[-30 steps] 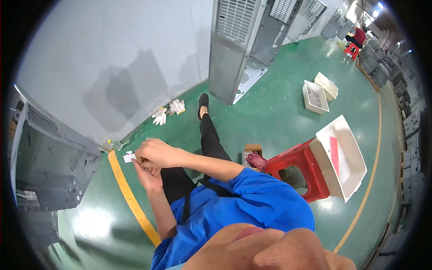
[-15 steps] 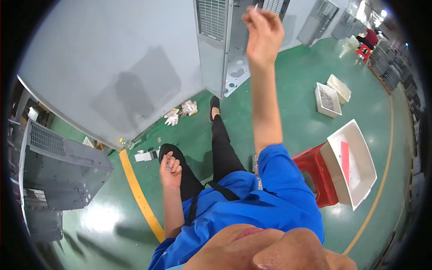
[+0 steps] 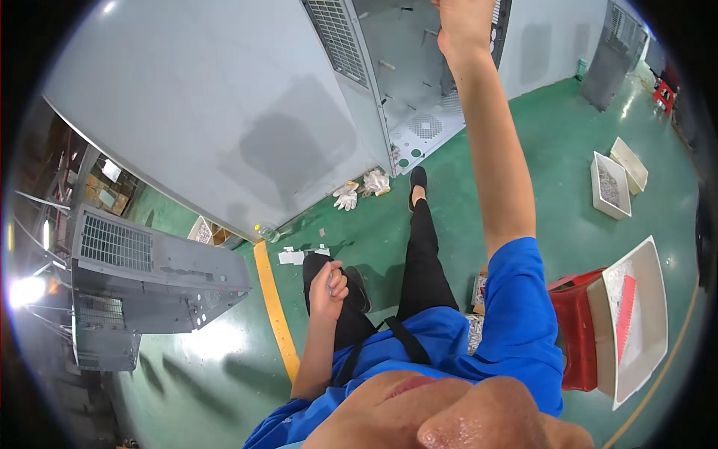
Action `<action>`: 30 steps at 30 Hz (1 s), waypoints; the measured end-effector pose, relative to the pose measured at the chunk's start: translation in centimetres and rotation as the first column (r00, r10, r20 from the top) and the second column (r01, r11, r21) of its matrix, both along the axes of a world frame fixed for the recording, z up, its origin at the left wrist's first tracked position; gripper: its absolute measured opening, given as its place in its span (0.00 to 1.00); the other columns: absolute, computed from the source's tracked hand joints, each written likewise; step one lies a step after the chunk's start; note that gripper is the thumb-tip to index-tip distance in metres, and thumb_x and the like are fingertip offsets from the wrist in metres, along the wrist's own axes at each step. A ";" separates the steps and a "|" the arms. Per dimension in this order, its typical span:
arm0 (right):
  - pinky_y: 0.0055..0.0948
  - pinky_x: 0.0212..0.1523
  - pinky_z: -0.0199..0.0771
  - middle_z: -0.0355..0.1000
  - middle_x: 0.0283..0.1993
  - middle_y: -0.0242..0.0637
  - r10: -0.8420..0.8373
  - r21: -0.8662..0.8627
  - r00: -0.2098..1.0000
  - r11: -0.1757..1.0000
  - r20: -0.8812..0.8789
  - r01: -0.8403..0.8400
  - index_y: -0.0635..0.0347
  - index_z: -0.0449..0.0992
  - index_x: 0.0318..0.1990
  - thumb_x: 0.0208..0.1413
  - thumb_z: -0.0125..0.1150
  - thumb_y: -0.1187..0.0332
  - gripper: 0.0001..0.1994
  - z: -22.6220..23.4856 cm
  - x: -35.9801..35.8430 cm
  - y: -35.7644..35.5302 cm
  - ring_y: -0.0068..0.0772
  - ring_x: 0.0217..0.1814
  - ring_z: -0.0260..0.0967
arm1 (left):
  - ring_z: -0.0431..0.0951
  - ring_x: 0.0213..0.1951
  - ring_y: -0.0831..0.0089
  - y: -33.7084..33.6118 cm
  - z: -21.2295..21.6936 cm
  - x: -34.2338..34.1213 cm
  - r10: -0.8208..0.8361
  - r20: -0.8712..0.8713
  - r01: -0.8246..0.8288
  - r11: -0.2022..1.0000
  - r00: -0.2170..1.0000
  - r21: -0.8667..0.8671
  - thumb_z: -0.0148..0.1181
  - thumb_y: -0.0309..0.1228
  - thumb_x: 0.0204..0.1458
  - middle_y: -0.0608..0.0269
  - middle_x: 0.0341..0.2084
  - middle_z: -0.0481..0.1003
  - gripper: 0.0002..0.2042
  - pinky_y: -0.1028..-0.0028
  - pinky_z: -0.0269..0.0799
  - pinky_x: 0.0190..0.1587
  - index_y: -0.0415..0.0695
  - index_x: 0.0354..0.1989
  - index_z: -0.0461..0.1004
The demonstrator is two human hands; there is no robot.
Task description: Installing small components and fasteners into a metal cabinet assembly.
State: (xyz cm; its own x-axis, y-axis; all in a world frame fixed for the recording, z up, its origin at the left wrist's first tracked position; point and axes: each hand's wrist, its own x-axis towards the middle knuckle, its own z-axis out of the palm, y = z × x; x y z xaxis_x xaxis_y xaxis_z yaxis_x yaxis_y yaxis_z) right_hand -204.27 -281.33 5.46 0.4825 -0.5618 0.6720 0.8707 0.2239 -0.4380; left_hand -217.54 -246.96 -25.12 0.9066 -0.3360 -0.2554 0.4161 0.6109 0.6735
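Note:
My right hand (image 3: pixel 465 26) is raised at the top edge, in front of an upright grey metal cabinet (image 3: pixel 410 75). Its fingers run out of the picture, so their grip is hidden. Short pegs stick out of the cabinet's inner face, and its bottom plate (image 3: pixel 441 135) has round holes and a patch of mesh. Low over my left thigh, my left hand (image 3: pixel 326 293) is closed with curled fingers. Something small and greyish shows between them, too little to name.
A red stool (image 3: pixel 580 337) beside me bears a cream bin (image 3: pixel 662 329) with a pink strip inside. Farther off, a white tub (image 3: pixel 613 209) holds small parts. White gloves (image 3: pixel 345 196) and a bottle (image 3: pixel 267 233) lie by the grey wall (image 3: pixel 194 112). Another grey cabinet (image 3: pixel 172 280) stands left.
My right hand has reached farther up, its fingers passing out of the picture. The view has shifted, and more of the cabinet's inside shows. My left hand stays closed near my thigh.

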 end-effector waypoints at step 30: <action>0.20 0.37 0.74 0.74 0.33 0.43 0.250 -0.136 0.888 0.967 0.385 -0.213 0.72 0.73 0.39 0.50 0.58 0.78 0.09 -3.7 -7.5 3.8 0.26 0.36 0.73 | 0.60 0.21 0.83 -12.2 11.0 -1.4 -0.290 0.835 -0.765 0.339 0.468 0.547 0.45 0.26 0.56 0.69 0.16 0.63 0.22 0.82 0.57 0.23 0.31 0.59 0.55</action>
